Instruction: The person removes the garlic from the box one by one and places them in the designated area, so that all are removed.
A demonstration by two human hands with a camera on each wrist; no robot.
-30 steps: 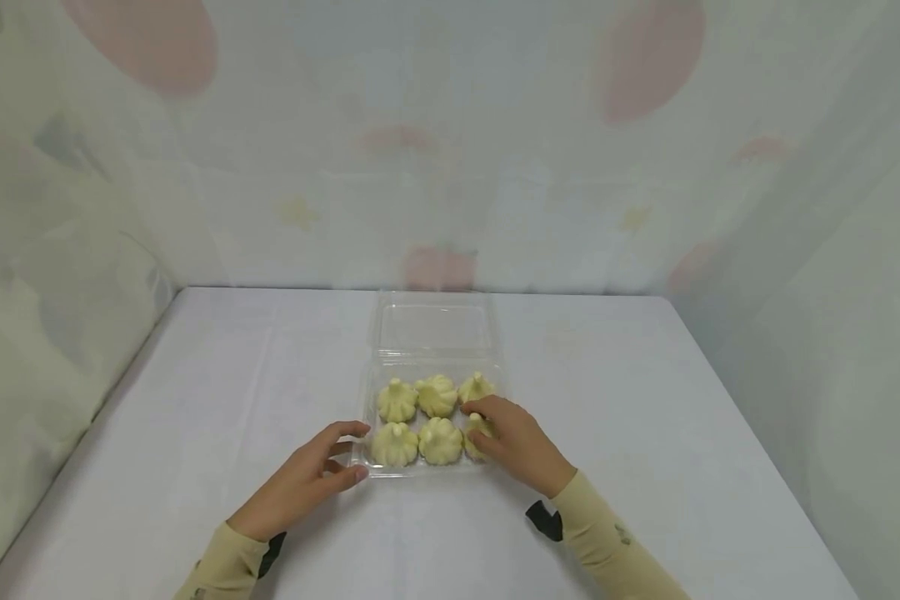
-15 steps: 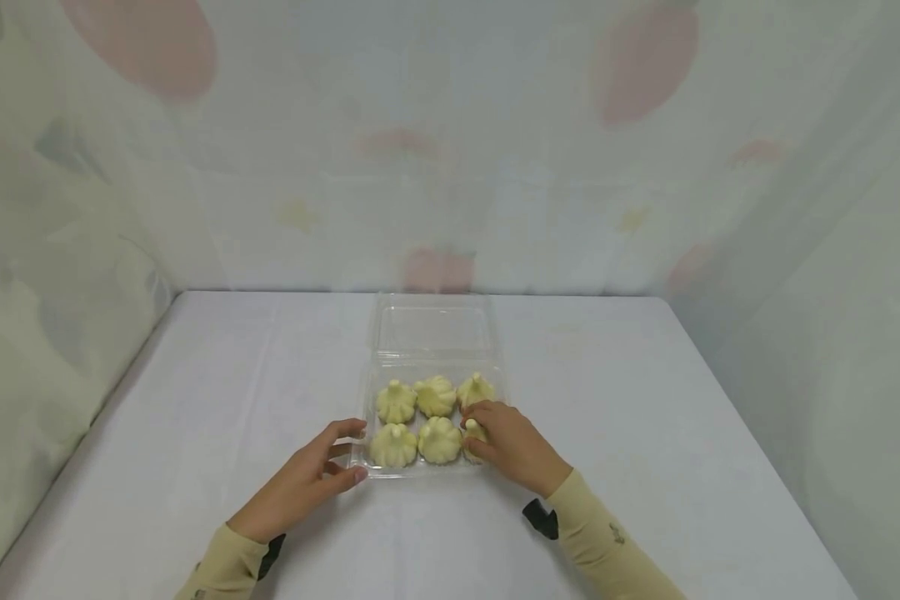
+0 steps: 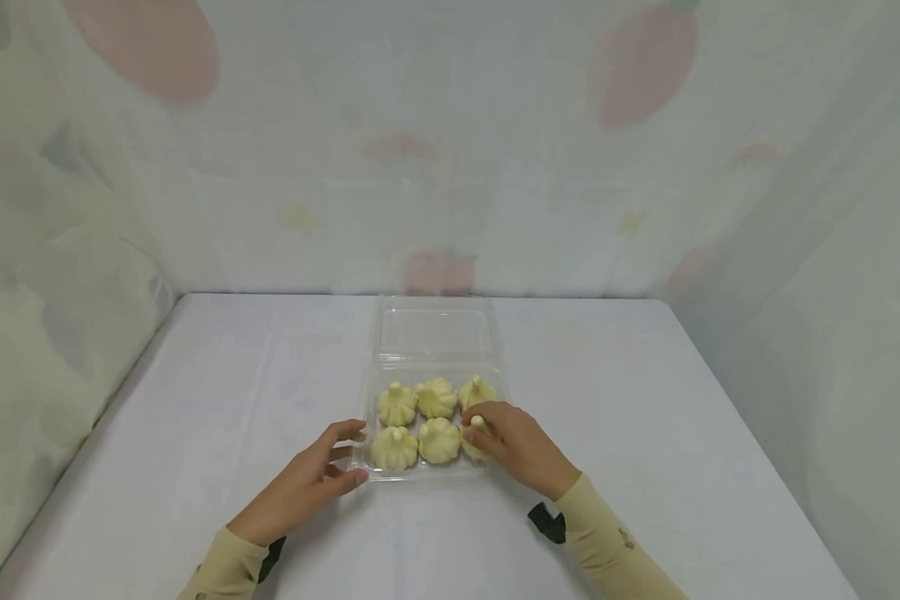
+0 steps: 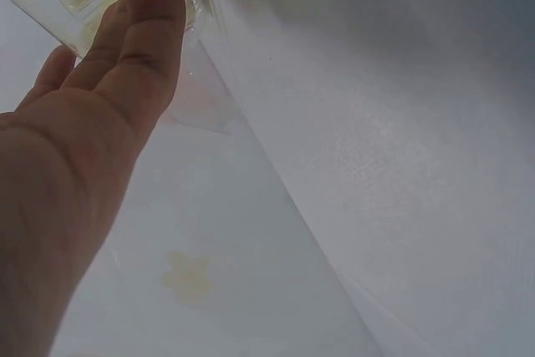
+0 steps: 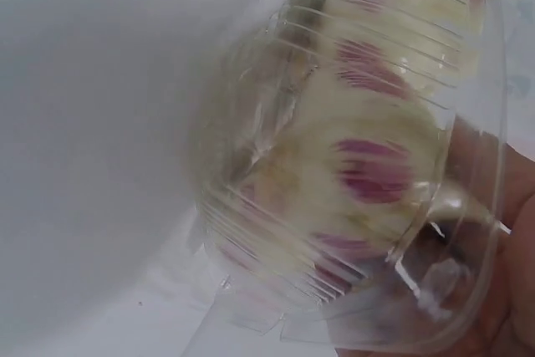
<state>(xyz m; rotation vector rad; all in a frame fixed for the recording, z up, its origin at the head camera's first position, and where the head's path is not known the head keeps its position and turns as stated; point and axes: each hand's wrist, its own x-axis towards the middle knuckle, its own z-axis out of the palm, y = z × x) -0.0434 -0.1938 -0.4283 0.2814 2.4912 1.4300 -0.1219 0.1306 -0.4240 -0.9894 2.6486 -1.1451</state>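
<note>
A clear plastic clamshell box point(image 3: 435, 473) lies on the table, holding several pale yellow garlic bulbs in two rows. My right hand point(image 3: 523, 446) reaches over its right side and holds the front-right garlic bulb point(image 3: 474, 450), whose stem pokes up between thumb and fingers. Through the box wall, the right wrist view shows purple patches on a bulb point(image 5: 376, 173). At the box's left edge is my left hand point(image 3: 300, 483), its spread, gently bent fingers and thumb touching the rim. The left wrist view shows those fingers point(image 4: 142, 56) against the plastic side.
The box's lid point(image 3: 437, 332) lies folded back toward the table's far edge. A white cloth covers the table point(image 3: 615, 392). Behind it hangs a pale patterned curtain point(image 3: 450, 167), which also walls both sides.
The right fingers shift slightly on the front-right bulb, and its stem now shows more between them. The left hand stays at the box edge; the whole view tilts a little.
</note>
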